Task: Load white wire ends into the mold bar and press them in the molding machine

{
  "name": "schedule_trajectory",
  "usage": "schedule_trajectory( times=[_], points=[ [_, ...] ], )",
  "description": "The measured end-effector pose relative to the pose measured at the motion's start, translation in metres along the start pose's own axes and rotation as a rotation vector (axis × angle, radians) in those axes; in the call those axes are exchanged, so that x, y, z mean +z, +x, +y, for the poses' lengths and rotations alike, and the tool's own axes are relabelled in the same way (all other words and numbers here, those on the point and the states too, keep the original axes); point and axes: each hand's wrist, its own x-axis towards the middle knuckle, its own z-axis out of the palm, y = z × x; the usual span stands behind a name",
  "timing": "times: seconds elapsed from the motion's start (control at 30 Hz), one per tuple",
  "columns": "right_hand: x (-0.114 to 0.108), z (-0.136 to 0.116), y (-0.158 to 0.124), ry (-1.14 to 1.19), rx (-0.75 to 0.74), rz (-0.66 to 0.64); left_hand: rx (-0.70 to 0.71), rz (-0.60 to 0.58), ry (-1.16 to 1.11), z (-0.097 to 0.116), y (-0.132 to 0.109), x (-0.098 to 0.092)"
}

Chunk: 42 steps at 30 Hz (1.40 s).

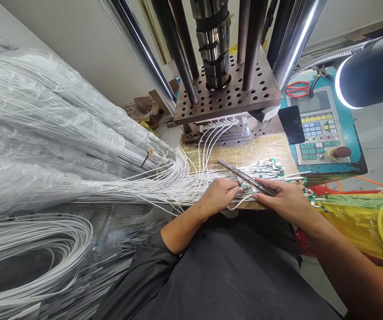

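My right hand [286, 200] is closed around one end of a long, narrow metal bar [233, 169], thumb on the near side and fingers on the far side. The bar points up and left over the white cables. My left hand [220, 194] pinches a white cable near its small green-tipped connector [241, 185], close beside the bar; the fingertips partly hide it. Under both hands a thick spread of white cables [154, 186] lies across the bench. Many cable ends with green connectors [271, 166] are gathered just beyond my right hand.
Ahead stands a press with a perforated steel plate [228, 102]; several cables run into a metal fixture [223, 124] beneath it. Plastic-wrapped cable bundles [45, 115] fill the left. To the right are a control panel [321, 129], red-handled scissors [297, 90] and a lamp [371, 73].
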Motion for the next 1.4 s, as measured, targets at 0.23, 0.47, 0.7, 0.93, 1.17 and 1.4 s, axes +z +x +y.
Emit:
schedule_trajectory(
  times=[0.23, 0.47, 0.7, 0.93, 1.17, 1.4],
  points=[
    [0.0, 0.0, -0.002, -0.008, 0.012, 0.016, -0.095, 0.125, -0.095, 0.002, -0.012, -0.012],
    [0.001, -0.002, -0.002, 0.008, 0.023, 0.017, -0.424, 0.054, -0.581, -0.012, -0.009, -0.013],
    [0.002, -0.001, -0.004, 0.021, 0.031, 0.019, -0.604, 0.046, -1.113, -0.015, -0.006, -0.017],
    [0.003, -0.002, -0.004, 0.04, 0.011, 0.03, -0.562, -0.013, -1.059, -0.015, -0.013, -0.017],
    [0.004, -0.001, -0.004, 0.054, -0.005, 0.026, -0.234, 0.04, -0.152, -0.01, -0.002, -0.018],
    [0.005, 0.0, -0.006, 0.066, 0.007, 0.023, -0.107, -0.035, 0.094, -0.007, 0.007, -0.014]
  ],
)
